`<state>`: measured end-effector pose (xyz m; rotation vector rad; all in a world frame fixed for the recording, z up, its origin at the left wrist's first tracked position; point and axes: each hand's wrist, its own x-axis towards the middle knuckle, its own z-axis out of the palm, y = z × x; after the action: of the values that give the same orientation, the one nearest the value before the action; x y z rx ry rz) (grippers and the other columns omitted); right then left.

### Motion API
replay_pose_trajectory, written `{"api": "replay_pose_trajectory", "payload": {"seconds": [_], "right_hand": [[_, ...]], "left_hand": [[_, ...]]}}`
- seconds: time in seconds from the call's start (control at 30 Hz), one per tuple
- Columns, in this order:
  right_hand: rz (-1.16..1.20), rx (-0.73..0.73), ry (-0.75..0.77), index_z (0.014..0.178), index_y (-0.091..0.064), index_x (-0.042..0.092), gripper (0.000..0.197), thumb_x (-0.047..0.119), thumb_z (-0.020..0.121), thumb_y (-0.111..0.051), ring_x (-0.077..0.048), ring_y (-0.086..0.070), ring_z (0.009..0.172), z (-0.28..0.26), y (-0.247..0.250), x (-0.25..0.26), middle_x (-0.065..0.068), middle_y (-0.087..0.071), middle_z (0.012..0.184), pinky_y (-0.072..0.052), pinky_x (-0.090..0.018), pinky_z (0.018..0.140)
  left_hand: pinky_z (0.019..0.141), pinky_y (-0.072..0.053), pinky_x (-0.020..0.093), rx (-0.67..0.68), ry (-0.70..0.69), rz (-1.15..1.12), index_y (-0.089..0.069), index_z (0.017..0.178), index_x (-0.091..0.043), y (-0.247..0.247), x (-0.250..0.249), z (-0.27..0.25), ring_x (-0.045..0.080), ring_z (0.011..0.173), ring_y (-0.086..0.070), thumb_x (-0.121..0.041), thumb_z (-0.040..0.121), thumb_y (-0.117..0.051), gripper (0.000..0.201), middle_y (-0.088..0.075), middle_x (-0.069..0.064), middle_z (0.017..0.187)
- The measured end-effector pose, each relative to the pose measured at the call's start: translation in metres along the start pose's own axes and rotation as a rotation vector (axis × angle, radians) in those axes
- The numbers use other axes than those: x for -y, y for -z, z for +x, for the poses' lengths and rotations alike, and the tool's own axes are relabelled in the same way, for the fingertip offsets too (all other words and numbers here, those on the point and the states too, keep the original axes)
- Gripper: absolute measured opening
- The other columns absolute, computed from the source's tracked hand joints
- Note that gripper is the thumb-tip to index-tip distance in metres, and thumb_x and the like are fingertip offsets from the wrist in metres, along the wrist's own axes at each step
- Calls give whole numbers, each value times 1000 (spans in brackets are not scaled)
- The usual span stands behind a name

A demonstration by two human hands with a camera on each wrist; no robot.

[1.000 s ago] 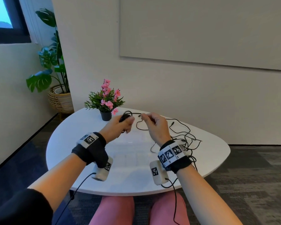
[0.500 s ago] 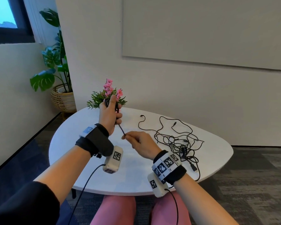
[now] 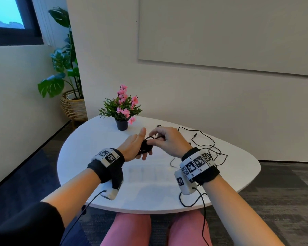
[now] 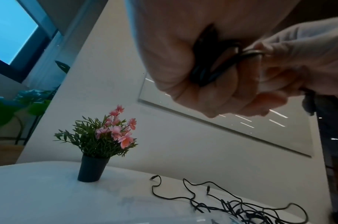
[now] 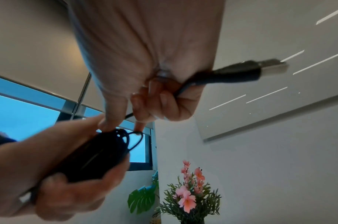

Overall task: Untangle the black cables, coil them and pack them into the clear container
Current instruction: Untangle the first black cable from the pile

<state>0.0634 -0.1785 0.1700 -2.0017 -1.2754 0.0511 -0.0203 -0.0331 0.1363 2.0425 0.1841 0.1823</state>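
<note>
My left hand [image 3: 140,148] holds a small coil of black cable [image 3: 146,146] above the middle of the white table [image 3: 89,139], its fingers curled round the bundle [image 4: 204,68]. My right hand [image 3: 156,139] is right against it, thumb and fingers pinching the loose end of the same cable [image 5: 187,87]. The USB plug [image 5: 267,68] sticks out past that hand. More black cables [image 3: 210,148] lie tangled on the table to the right. The clear container [image 3: 149,173] shows only faintly on the table below my hands.
A small black pot of pink flowers [image 3: 122,121] stands at the table's far side, just behind my left hand. A large leafy plant in a woven basket [image 3: 73,105] is on the floor at the left. The wall is close behind.
My left hand came down from in front of the flowers with the coil. My right hand rose to meet it, taking up the stretched length of cable between them.
</note>
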Motion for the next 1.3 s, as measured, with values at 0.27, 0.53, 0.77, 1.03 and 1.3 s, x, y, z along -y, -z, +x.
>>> {"api": "replay_pose_trajectory", "payload": {"seconds": [0.27,0.53,0.77,1.03,1.3], "right_hand": [[104,108,-98,104,-66,12,25,31,89,-62,-5,-36,40,-8,-8,-17,16,-43,37,-24,-17,47],[72,40,-58,88,-63,9,17,26,88,-63,-9,-48,54,-14,-18,-18,-2,-60,66,-36,-22,55],[149,-77,10,92,-64,6,19,25,90,-61,-9,-51,50,-15,-12,-18,-11,-68,75,-36,-18,52],[85,-2,-39,90,-68,10,17,26,87,-65,-6,-52,52,-17,-4,-18,12,-63,60,-37,-21,53],[-135,199,118,93,-72,25,12,23,90,-60,-17,-56,82,-3,26,-21,-1,-62,86,-45,-33,75]], "left_hand": [[51,-39,21,224,17,119,-32,118,-11,1,3,-10,13,61,-46,-24,71,-49,52,-52,7,79],[62,-42,29,257,-56,310,-28,112,-11,-1,8,-7,14,69,-45,-15,95,-43,23,-50,5,86],[73,-40,24,134,-258,582,-40,112,-8,4,-3,-12,16,85,-46,-19,99,-38,16,-49,3,103],[68,-37,26,20,-380,998,-47,112,-14,11,-6,-7,14,87,-40,-6,95,-40,20,-53,0,103],[116,-6,53,254,-433,1254,-51,116,-22,4,-1,-8,12,125,-36,-20,98,-41,20,-58,-7,116]]}}
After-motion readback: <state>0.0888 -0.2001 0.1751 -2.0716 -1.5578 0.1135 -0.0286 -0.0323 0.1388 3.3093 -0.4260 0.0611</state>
